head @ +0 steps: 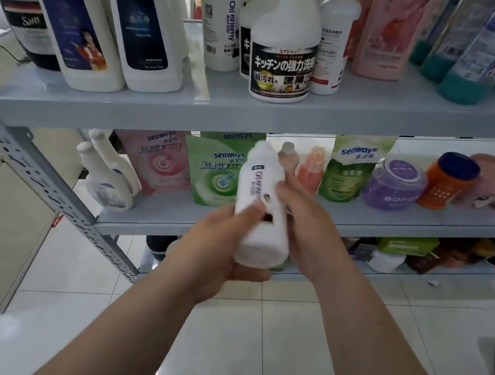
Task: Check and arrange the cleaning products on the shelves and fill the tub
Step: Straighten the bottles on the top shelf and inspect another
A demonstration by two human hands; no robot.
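A white "Oil enemy" bottle is held upright in front of the shelves, in both hands. My left hand grips its base from below and the left, thumb across the front. My right hand wraps round its right side. A matching white "Oil enemy" bottle stands on the upper shelf, beside a white spray bottle with a black Japanese label. No tub is in view.
Large white detergent bottles fill the upper shelf's left; pink and blue bottles stand at its right. The lower shelf holds green and pink seaways pouches, a purple jar and an orange jar. White tiled floor lies below.
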